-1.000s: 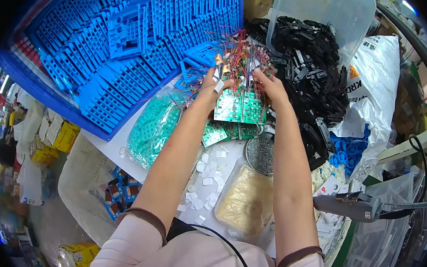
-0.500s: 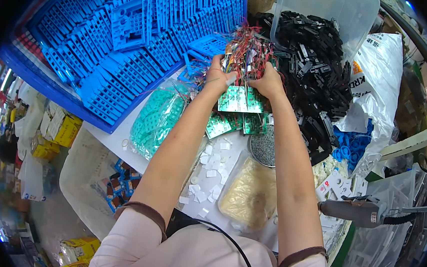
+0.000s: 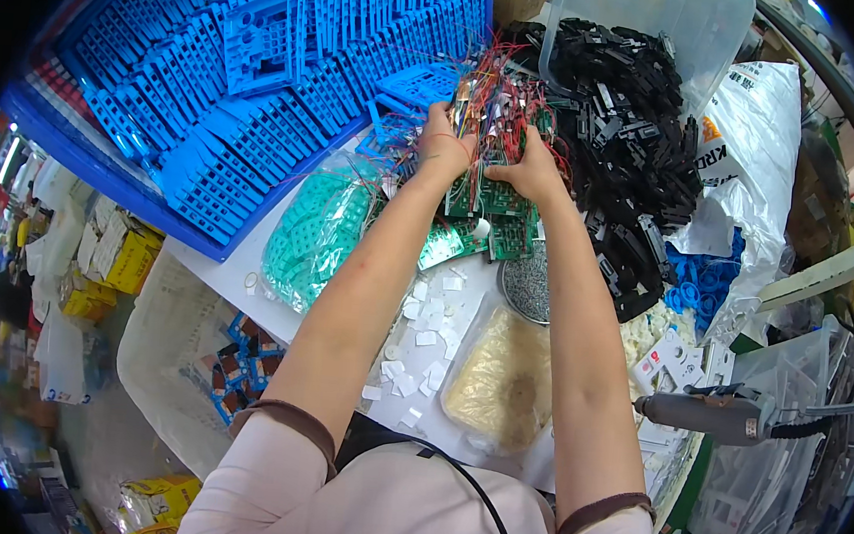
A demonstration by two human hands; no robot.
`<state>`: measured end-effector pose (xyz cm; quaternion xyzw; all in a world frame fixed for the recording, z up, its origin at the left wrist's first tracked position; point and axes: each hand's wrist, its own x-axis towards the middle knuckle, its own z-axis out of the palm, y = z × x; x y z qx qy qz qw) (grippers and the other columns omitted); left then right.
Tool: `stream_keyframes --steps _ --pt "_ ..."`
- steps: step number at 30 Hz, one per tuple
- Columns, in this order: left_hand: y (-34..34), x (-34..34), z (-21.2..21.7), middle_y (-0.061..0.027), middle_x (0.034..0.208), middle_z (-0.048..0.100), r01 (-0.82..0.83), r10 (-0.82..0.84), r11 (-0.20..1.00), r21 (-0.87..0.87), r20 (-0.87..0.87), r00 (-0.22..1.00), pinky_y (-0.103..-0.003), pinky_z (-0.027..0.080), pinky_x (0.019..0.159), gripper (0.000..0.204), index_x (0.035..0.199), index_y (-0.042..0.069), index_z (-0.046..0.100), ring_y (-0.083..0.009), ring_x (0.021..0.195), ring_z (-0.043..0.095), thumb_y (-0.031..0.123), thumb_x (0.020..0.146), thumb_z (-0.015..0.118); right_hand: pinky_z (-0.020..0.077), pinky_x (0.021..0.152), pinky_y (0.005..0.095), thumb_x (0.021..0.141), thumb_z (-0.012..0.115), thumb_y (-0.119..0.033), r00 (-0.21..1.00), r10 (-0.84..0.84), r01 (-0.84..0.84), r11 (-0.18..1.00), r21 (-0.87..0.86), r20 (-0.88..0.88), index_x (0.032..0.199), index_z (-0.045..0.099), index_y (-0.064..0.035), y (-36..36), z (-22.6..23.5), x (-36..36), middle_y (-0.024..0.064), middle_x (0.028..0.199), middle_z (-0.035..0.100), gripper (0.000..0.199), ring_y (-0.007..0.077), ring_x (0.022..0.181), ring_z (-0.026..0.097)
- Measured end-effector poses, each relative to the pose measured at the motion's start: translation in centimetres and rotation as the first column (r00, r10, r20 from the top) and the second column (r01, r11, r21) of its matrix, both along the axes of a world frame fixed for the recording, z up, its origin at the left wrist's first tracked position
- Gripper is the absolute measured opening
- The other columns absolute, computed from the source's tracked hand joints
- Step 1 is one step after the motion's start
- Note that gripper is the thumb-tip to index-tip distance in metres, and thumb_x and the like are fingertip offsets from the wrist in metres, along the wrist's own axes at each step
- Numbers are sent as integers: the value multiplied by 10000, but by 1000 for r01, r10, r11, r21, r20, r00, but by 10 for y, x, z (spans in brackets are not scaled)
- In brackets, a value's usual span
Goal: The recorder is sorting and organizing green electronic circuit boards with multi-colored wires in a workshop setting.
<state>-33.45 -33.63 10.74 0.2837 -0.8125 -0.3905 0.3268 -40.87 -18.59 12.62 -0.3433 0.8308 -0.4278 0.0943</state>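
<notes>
Both arms reach to the far middle of the table, where a bundle of wired circuit boards [image 3: 502, 122] is gripped between my hands. Red, blue and other coloured wires spill over its top. My left hand [image 3: 443, 150] is closed on the left side of the bundle, and my right hand [image 3: 537, 170] clasps the right side with its thumb in front. More green circuit boards [image 3: 510, 237] lie just below, partly overlapping. My fingertips are hidden behind the wires and boards.
At left stands a blue crate [image 3: 223, 246] of blue plastic frames. Teal parts fill a clear bag [image 3: 317, 233]. Black plastic parts [image 3: 637, 143] heap at right. Nearer are a bowl of screws [image 3: 526, 287], a tub [image 3: 499, 373], white pieces [image 3: 428, 319] and an electric screwdriver [image 3: 701, 414].
The boards in my hands have tilted; their bright green faces now look darker and more wires show in front. My hands have shifted only slightly.
</notes>
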Motion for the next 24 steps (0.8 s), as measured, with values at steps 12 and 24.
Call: stream_keyframes --steps 12,24 --pt "-8 31 15 -315 1371 346 32 -11 997 -71 279 960 -421 378 1037 976 1406 -13 223 -436 1249 410 333 694 793 427 953 408 640 819 -334 932 -329 324 944 -56 -150 1355 376 16 13 -30 6 217 1234 525 911 348 1115 536" --pt "-20 67 79 -228 1128 603 114 -147 943 -313 -84 986 -416 464 919 389 1165 -26 570 -366 1014 603 104 798 574 428 922 401 719 734 -208 901 -269 188 949 -251 -341 1296 460 -17 55 -3 93 201 1201 511 667 338 1075 511"
